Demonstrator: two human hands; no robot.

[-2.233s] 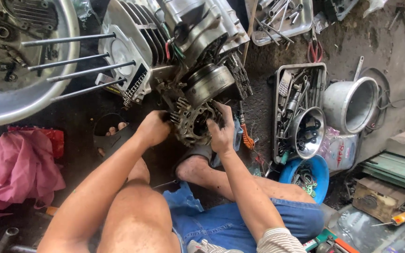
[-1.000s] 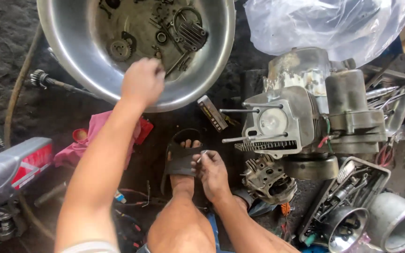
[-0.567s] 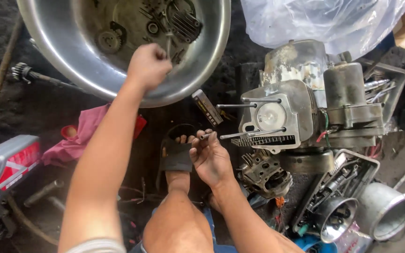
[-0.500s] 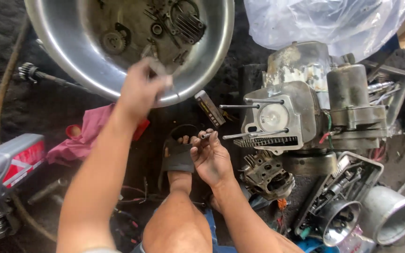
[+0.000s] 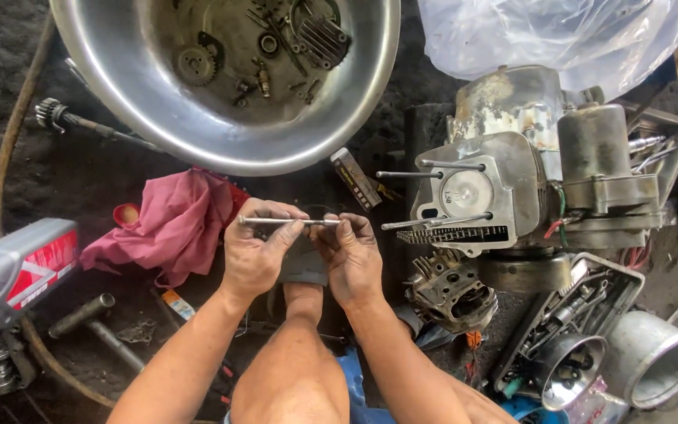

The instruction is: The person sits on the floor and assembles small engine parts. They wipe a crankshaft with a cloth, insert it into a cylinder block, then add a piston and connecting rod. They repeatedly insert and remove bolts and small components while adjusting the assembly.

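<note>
Thin metal rod (image 5: 288, 222): pinched level between left hand (image 5: 254, 255) and right hand (image 5: 352, 259) fingertips; greasy grip risks dropping it.

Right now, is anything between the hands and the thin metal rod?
Nothing visible. The left hand and right hand both pinch the thin metal rod directly, level, above the sandalled foot.

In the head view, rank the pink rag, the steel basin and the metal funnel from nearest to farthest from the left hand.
From the left hand:
1. Pink rag, just to its left.
2. Steel basin, above it at the top.
3. Metal funnel, far right, bottom corner.
</note>
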